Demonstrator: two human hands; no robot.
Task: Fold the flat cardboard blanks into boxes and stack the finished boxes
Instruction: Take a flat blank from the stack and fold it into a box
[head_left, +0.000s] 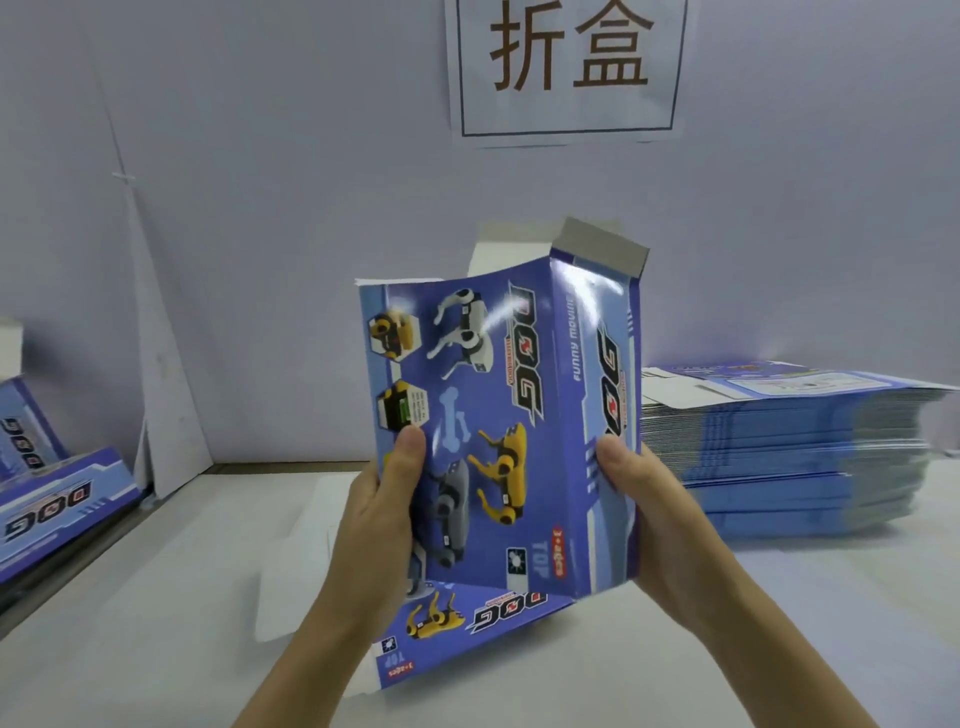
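Observation:
A blue printed cardboard blank (519, 395) with toy-dog pictures stands upright above the white table, partly opened into a box shape. Its grey top flap (605, 249) sticks up and a printed bottom flap (467, 629) hangs toward me. My left hand (384, 519) grips the blank's left edge, thumb on the front panel. My right hand (649, 509) grips the right side panel, thumb on the printed face. A tall stack of flat blanks (789, 447) lies on the table to the right.
Finished blue boxes (47, 499) lie at the left edge. A white table (182, 597) spreads under my hands. A pale wall panel with a paper sign (569, 67) stands behind, and a leaning white board (171, 415) at the left.

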